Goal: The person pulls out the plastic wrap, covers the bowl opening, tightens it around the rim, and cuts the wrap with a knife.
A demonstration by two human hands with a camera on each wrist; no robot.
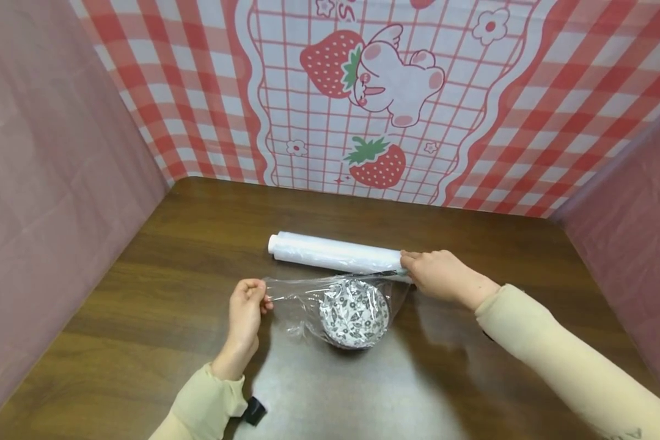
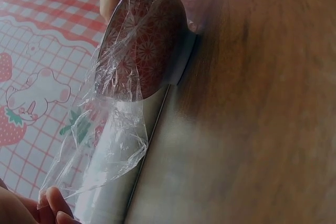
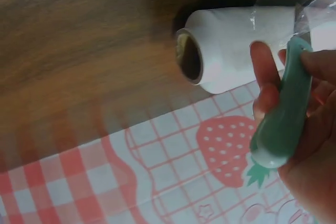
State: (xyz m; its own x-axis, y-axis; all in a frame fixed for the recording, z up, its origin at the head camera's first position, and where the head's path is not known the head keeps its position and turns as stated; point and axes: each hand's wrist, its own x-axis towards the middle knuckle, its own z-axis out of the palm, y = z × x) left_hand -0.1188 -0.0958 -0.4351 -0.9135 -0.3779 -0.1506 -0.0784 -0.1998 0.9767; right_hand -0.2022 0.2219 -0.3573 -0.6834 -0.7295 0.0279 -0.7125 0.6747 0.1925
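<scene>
A bowl (image 1: 354,315) with a grey leaf-and-flower pattern inside and a reddish flowered outside (image 2: 149,45) stands upright on the table. Clear cling film (image 1: 299,299) lies over its mouth and stretches out to the left. My left hand (image 1: 246,315) pinches the film's left edge, beside the bowl. Behind the bowl lies the cling film roll (image 1: 330,252), white with a hollow core. At the roll's right end, my right hand (image 1: 437,275) grips a knife by its green handle (image 3: 286,111). Its thin dark blade (image 1: 385,273) points left along the film, partly hidden.
The brown wooden table (image 1: 159,293) carries the bowl and roll. A red-and-white checked cloth with strawberries (image 1: 379,165) hangs at the back. Pink cloth walls (image 1: 49,201) close off both sides.
</scene>
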